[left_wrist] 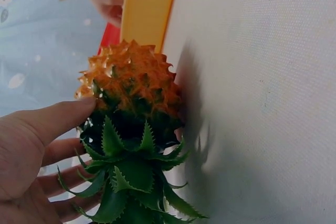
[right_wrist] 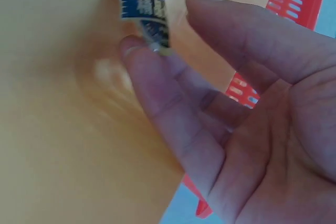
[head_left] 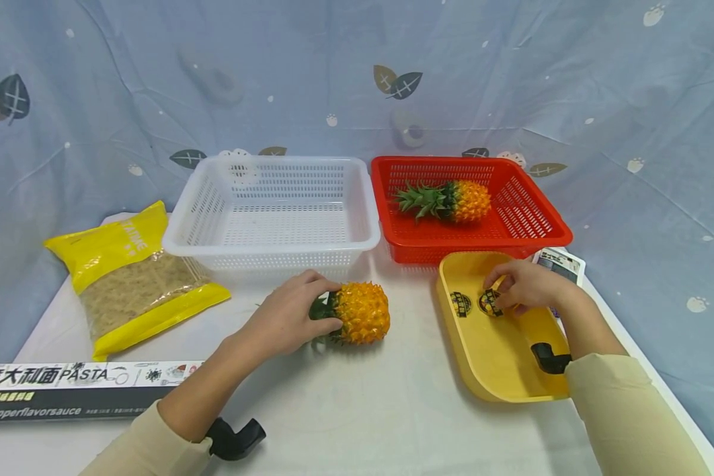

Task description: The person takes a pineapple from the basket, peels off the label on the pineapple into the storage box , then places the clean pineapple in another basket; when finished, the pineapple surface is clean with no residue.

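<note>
My left hand (head_left: 300,311) holds a small orange pineapple (head_left: 363,313) lying on the white table, thumb on the near side and fingers over the far side. In the left wrist view, the thumb presses the pineapple (left_wrist: 131,85) just above its green leaves (left_wrist: 128,182). My right hand (head_left: 526,284) reaches into a yellow tray (head_left: 488,370). Its fingertips touch a dark label sticker (head_left: 489,303); the right wrist view shows this sticker (right_wrist: 147,11) at the fingers, with the thumb apart from it. A second sticker (head_left: 461,304) lies to its left in the tray.
A white basket (head_left: 274,251) and a red basket (head_left: 476,254) with another pineapple (head_left: 470,200) stand behind. To the left are a yellow pasta bag (head_left: 137,277) and a long pasta box (head_left: 77,393). A white packet (head_left: 562,262) shows behind the tray.
</note>
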Tool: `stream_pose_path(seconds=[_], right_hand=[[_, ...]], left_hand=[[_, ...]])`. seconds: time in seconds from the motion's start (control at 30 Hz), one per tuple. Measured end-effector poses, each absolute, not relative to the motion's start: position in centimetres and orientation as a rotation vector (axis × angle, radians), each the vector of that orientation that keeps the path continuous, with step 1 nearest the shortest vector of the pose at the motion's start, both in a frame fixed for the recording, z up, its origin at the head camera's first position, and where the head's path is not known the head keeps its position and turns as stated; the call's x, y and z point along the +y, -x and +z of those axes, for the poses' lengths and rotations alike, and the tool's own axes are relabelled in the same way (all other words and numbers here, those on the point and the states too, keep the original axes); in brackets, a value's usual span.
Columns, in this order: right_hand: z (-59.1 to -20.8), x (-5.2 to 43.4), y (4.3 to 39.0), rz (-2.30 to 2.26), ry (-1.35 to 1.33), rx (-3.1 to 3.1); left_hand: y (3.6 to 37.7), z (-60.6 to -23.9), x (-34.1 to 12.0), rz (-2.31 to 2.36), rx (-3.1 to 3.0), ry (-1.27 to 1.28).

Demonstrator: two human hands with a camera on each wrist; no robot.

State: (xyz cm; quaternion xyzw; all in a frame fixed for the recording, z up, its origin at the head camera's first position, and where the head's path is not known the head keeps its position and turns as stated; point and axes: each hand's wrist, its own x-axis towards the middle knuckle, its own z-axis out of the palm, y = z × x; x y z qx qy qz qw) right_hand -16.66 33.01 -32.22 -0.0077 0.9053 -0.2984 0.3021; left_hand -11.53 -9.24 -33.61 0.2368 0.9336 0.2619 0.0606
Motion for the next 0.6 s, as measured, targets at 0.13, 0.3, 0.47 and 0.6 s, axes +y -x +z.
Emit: stream_pose_path(seconds=[0.13, 0.3, 0.47, 0.6], right_hand=[[-32.1, 32.7, 16.5, -0.74, 0.011, 2.419], [-31.6, 32.3, 16.3, -0.658, 0.039, 2.447], [-30.7, 32.1, 15.9, -0.597, 0.108, 2.486], [-30.1, 31.7, 15.6, -0.595, 0.202, 2.52]], left_hand=[[11.5, -33.6, -9.3, 0.794, 2.825, -0.713], [11.5, -33.6, -9.3, 0.794, 2.827, -0.715], [11.6, -33.7, -9.3, 0.794, 2.83, -0.726], [11.6, -33.8, -9.2, 0.794, 2.828, -0.737]])
